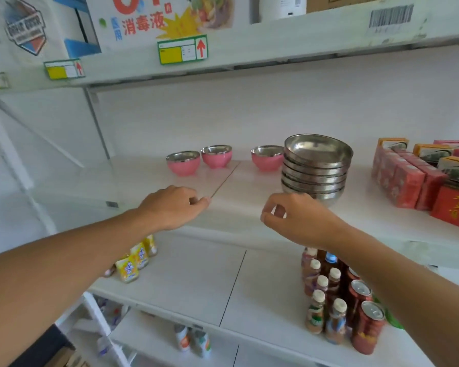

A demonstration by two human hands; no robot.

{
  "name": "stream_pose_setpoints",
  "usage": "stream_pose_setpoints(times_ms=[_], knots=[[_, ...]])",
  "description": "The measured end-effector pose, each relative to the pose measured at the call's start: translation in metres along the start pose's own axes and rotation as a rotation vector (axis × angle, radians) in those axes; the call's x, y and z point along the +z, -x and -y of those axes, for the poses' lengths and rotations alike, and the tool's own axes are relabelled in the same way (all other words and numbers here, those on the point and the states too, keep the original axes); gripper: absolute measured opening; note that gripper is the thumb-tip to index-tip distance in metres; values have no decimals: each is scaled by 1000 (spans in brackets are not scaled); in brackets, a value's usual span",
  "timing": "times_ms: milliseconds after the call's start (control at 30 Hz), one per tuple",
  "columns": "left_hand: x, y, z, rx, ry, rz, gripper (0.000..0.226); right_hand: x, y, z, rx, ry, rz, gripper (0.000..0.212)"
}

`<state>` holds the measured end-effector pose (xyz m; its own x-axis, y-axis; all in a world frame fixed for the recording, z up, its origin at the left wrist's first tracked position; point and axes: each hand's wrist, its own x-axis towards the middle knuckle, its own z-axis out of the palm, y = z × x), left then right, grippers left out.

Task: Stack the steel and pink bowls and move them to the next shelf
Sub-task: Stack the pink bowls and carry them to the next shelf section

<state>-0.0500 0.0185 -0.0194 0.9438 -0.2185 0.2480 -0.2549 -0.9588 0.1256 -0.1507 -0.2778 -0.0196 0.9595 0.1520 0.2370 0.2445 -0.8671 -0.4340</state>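
On inspection, the steel bowls [317,168] stood nested in a single column on the middle shelf [249,207], toward its right half, the topmost tilted slightly forward. Three pink bowls with steel linings remained separate and upright farther back: the left pink bowl [183,163], the middle pink bowl [217,156] just beside it, and the right pink bowl [266,158], which sat close against the steel column, contact not determinable. The nesting of the steel set suggested that half of the stacking was complete, while the pink ones had yet to be gathered. The left hand [174,207] hovered over the front of the shelf with fingers loosely curled and gripping nothing. The right hand [296,221] hung just in front of the steel column's base, thumb and fingers loosely bent with a visible gap between them, also empty. Both hands were judged to be positioned for a reach toward the bowls. Red cartons [408,176] occupied the right end of the same shelf, which limited sideways room. The lower shelf [196,276] carried bottled drinks [326,295] on the right and yellow packets [135,260] on the left, leaving a bare middle stretch that appeared a plausible destination. A risk was noted that the tilted top bowl could slide if the column were lifted unevenly.
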Motion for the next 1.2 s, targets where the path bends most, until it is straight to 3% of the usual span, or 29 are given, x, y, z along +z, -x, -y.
stream_pose_setpoints(times_ms=[300, 567, 900, 1200], knots=[[-15, -22, 95, -27, 105, -17, 67, 39, -61, 47, 61, 46, 5, 13], [5, -80, 156, 74, 201, -23, 71, 63, -111, 76, 280, 13, -66, 13], [26, -143, 151, 210, 190, 18, 81, 64, -141, 59, 449, 75, -122, 14], [24, -180, 125, 226, 164, 63, 87, 48, -196, 3, 653, -177, -184, 33]])
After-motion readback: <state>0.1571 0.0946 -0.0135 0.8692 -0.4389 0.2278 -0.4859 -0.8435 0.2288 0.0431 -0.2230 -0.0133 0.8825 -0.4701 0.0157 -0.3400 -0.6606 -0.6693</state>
